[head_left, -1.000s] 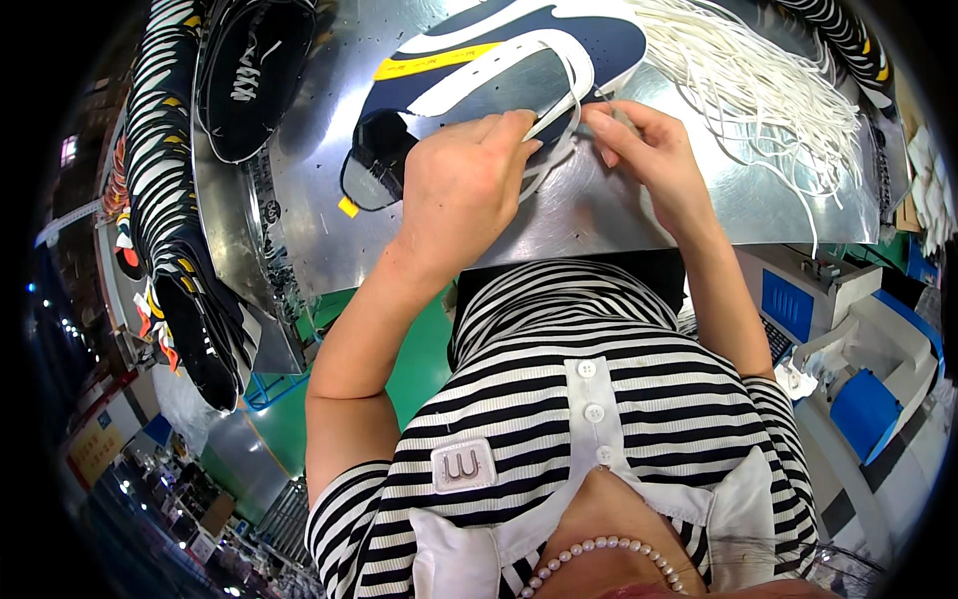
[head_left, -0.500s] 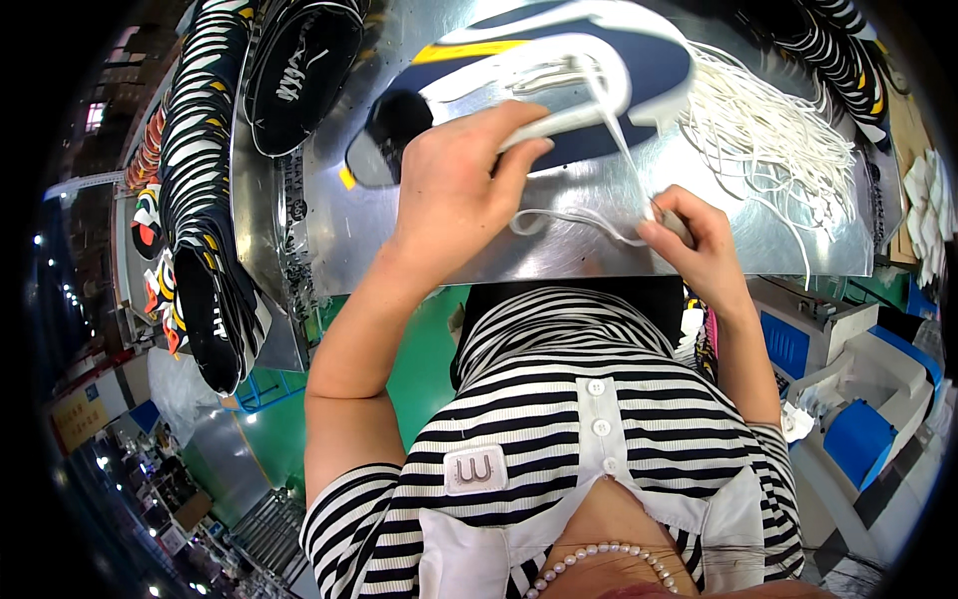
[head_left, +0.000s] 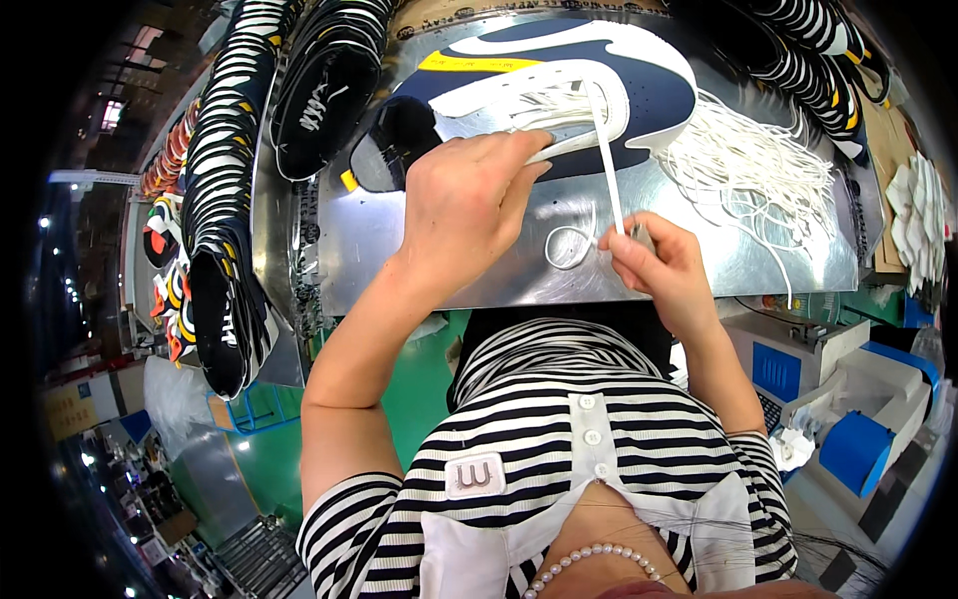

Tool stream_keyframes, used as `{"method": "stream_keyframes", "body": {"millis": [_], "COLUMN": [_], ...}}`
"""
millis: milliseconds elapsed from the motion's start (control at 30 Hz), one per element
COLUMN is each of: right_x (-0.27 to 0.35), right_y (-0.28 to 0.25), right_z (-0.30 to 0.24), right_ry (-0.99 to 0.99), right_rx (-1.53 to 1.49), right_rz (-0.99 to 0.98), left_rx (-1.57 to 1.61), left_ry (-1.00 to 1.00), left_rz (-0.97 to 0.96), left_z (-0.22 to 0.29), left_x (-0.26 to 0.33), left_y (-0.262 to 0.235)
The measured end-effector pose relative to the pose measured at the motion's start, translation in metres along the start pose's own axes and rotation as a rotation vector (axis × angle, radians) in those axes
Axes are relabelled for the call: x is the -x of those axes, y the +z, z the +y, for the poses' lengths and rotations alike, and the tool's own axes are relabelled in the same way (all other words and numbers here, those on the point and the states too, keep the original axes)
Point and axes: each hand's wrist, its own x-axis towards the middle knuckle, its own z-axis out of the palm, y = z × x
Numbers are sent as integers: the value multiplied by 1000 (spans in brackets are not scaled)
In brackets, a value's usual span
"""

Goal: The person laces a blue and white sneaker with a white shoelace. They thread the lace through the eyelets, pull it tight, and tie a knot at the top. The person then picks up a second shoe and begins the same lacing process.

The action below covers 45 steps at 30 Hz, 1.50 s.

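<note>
A navy and white shoe upper (head_left: 654, 80) with a yellow stripe lies sideways on the metal table, its dark heel end to the left. My left hand (head_left: 464, 190) is closed on the near edge of its white eyelet band, thumb and fingers pinching. From the toe end of the lacing opening, a flat white shoelace (head_left: 611, 175) runs straight down to my right hand (head_left: 664, 262), whose fingers pinch it. A small greyish object shows between those fingers, too little visible to name. The lace's loose end curls on the tabletop beside them.
A heap of white laces (head_left: 748, 170) lies on the table (head_left: 449, 285) to the right. Stacked shoe uppers (head_left: 225, 180) line the left side, with more dark uppers (head_left: 324, 110) beside them and others at far right. A grey and blue machine (head_left: 858, 439) stands lower right.
My right hand has shifted left with the lace, which now runs straighter. The loose end has drawn into a smaller curl. My left hand keeps its pinch on the upper.
</note>
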Motion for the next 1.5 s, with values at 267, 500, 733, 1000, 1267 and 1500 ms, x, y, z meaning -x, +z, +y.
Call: {"method": "stream_keyframes", "body": {"millis": [267, 500, 733, 1000, 1267, 1500], "right_x": [75, 54, -45, -83, -63, -23], "right_y": [-61, -41, -12, -3, -17, -19], "right_z": [49, 43, 38, 53, 49, 46], "right_ry": [-63, 23, -204, -232, -155, -100], "right_rx": [794, 297, 190, -38, 102, 504], "right_rz": [-20, 91, 143, 228, 278, 80], "left_rx": [167, 128, 47, -57, -49, -46], "left_ry": [-286, -296, -297, -296, -305, -272], "left_rz": [167, -476, -625, -658, -548, -498], "left_z": [-12, -33, -27, -5, -21, -24], "left_x": [-26, 48, 49, 16, 23, 24], "left_y": [-45, 27, 38, 57, 76, 79]}}
